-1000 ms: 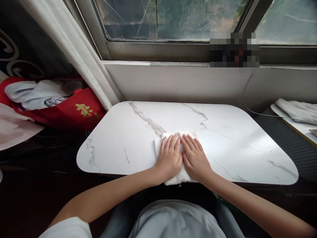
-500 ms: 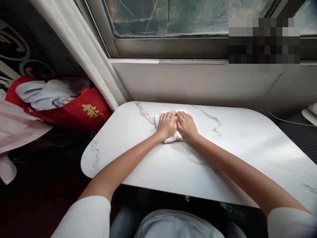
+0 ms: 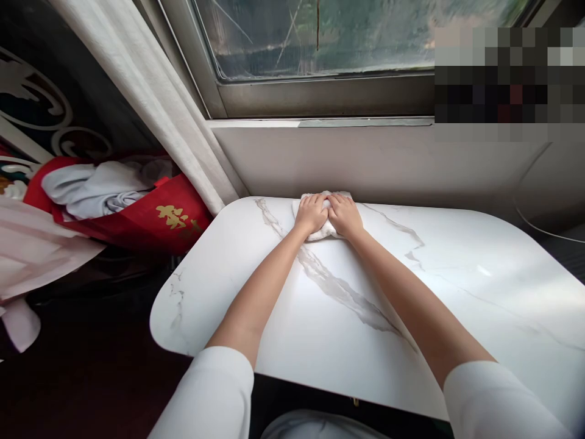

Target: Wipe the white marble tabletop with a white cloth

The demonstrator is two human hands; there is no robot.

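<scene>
A folded white cloth [image 3: 327, 231] lies flat at the back edge of the white marble-patterned table [image 3: 283, 329]. My left hand [image 3: 311, 214] presses down on the cloth's left part, its fingers curled over it. Close beside it, my right hand [image 3: 344, 214] grips the right part, with the thumbs nearly touching. Both arms are stretched forward over the tabletop. Much of the cloth is hidden under the palms.
A window [image 3: 365, 42] with a metal frame sits above the wall panel [image 3: 347, 158] behind the table. A pale curtain [image 3: 146, 91] hangs at left. Beyond the table's left end is a red bag [image 3: 137, 222] holding grey fabric [image 3: 98, 186]. A thin cable [image 3: 539, 227] hangs at right.
Both hands have pushed the cloth forward across the tabletop to its back edge by the wall. My arms reach farther out, and the view has shifted slightly.
</scene>
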